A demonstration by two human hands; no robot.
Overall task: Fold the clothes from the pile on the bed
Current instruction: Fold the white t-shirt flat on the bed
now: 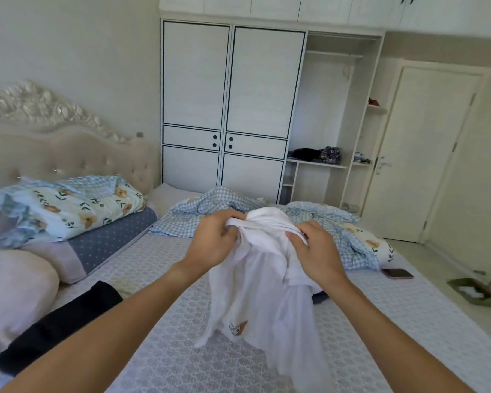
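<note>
White cotton garment (262, 282): item in hand, unfolded. Fingers of left hand (214, 241) and right hand (316, 255) curl round its bunched upper edge, pinching the cloth; the rest hangs loose above the bed (165, 350), hem trailing near the sheet. Black garment (60, 324): lying flat at left, looks already folded. Dark item (321, 297): partly hidden behind the white one, state unclear. Progress judged early to middling; this piece not yet begun.

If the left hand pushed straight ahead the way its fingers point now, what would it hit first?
Probably only the white garment that the left hand already grips. Past that, the line seems to run toward the checked quilt on the bed, though depth is hard to judge.
</note>
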